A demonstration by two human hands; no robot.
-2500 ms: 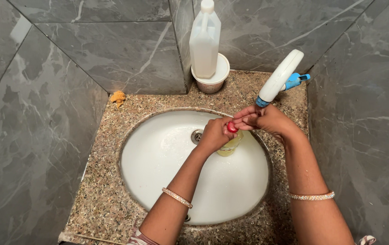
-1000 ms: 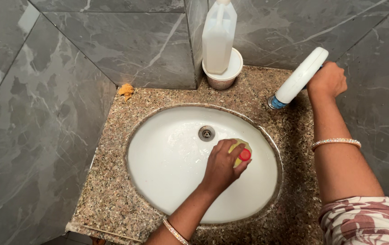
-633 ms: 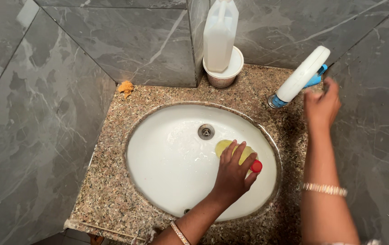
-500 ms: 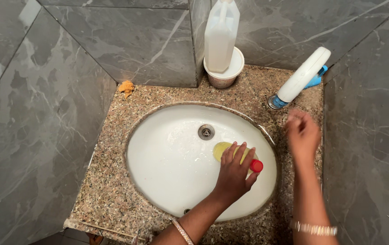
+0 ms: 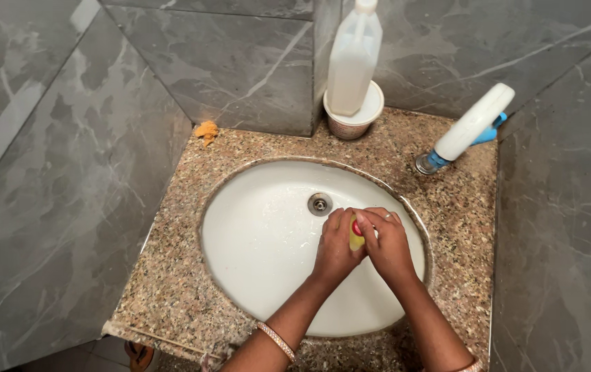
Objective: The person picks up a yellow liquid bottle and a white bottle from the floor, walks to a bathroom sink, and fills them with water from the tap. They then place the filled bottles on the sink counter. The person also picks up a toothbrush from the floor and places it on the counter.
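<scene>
Over the white oval sink, both my hands are wrapped around a small yellow bottle with a red cap. My left hand grips the bottle's body from the left. Pressed against it from the right, my right hand has its fingers curled over the red cap. Only a sliver of the yellow body and the cap shows between the hands. The drain lies just above them.
A white and blue tap leans over the speckled granite counter at the back right. A white jug stands on a white tub at the back. An orange scrap lies at the back left. Grey marble walls close in all around.
My right hand has left the tap, swung down and closed over the bottle's red cap. My left hand has kept hold of the bottle and tilted it more upright in the sink.
</scene>
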